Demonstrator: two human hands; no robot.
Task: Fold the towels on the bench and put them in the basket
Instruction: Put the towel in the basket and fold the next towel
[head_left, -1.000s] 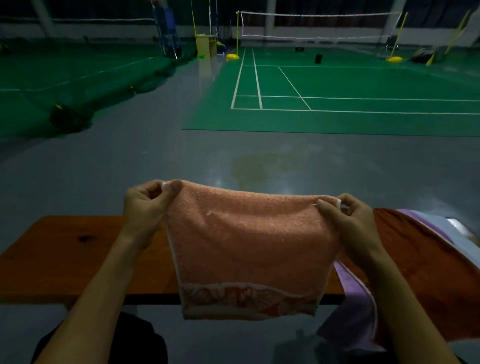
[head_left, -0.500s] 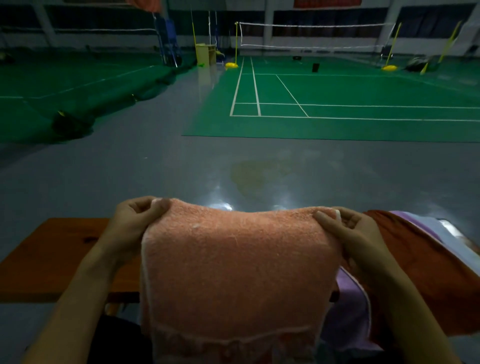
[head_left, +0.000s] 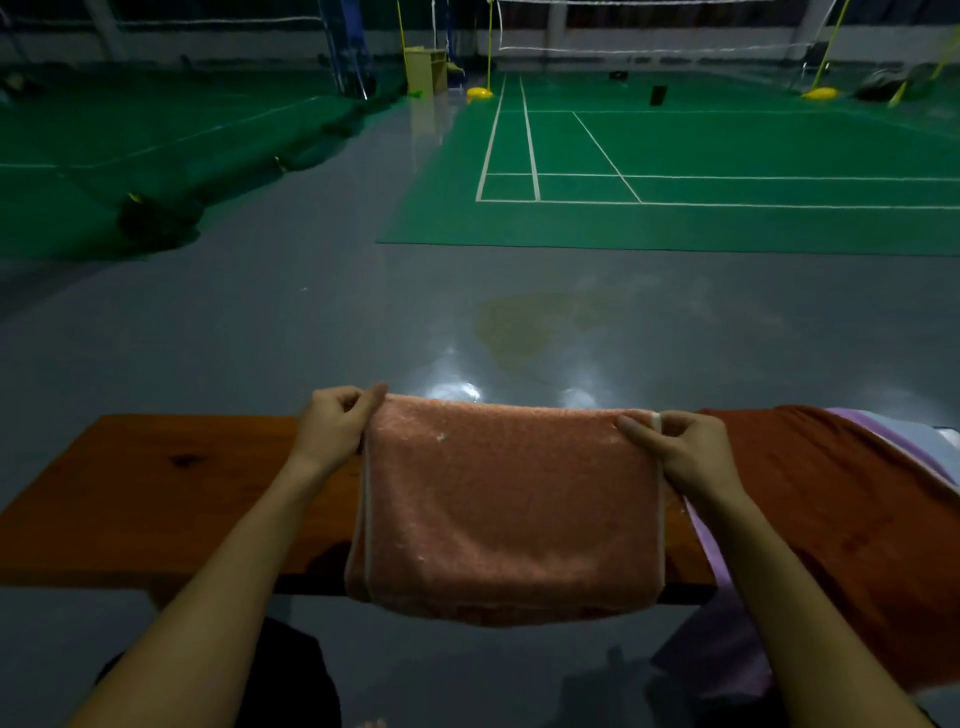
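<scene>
Peach towel (head_left: 511, 509) is lying across the wooden bench (head_left: 171, 493), doubled over, w/ the folded near edge hanging just past the bench's front edge. Far edge is sitting along the bench's back side, stretched straight btwn my two hands.

My left hand (head_left: 335, 428) is pinching the towel's far-left corner, thumb on top, fingers curled under; cloth is clamped btwn them. My right hand (head_left: 680, 447) is pinching the far-right corner the same way, thumb pressing down on the top layer, a bit of white hem showing past the fingertips. Both forearms are reaching in from the bottom of the view, either side of the towel.

Just right of the peach towel, a rust-brown towel (head_left: 831, 519) is spreading over the bench's right end and draping down its front. A lilac towel (head_left: 727, 639) is lying under it, one strip poking out btwn the two towels and hanging below the bench; another strip is showing along the brown one's far edge. Something pale is sitting under that at far right, can't tell what.

Left part of the bench is showing a dark knot in the wood. Beyond the bench, grey glossy floor (head_left: 260, 322) is reflecting lights. Farther out, a green badminton court (head_left: 727, 156) w/ white lines, net (head_left: 649, 31) at the back.
</scene>
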